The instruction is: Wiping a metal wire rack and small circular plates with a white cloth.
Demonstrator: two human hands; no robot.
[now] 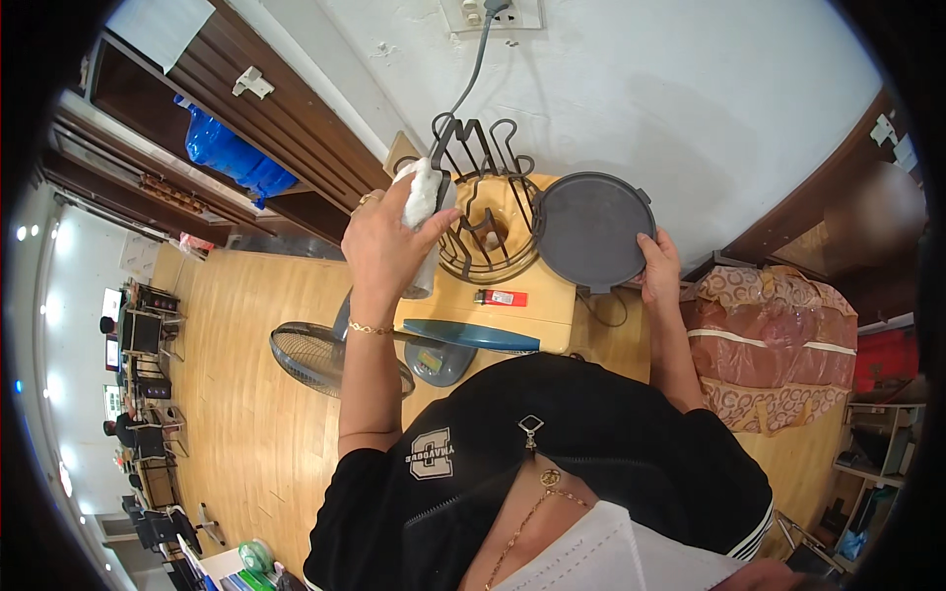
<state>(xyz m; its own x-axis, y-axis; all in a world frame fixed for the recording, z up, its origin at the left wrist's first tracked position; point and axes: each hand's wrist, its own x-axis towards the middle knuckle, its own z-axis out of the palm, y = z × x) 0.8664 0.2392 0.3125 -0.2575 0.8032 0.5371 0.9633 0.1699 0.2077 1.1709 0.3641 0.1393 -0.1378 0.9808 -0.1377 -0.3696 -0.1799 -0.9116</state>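
Observation:
My left hand (386, 236) is closed around a wad of white cloth or tissue (422, 193), pressed against a dark leg of a metal wire rack (493, 261). The rack has curled bars and round hoops, and it stands on a small yellow table (557, 313). A round dark grey flat plate (594, 231) with small side tabs is held up beside the rack. My right hand (660, 264) grips that plate at its right edge. Just below my left hand, a clear cylinder (422, 281) is partly hidden. In front of the rack lies a red lighter (503, 297).
A long teal piece (471, 335) runs along the table's near edge. Beside it are a fan (313, 357) and its base (439, 362). A large brown-red bag (774, 335) sits on the right. A grey cable (481, 59) hangs from the wall socket (512, 14). People sit at far-left desks.

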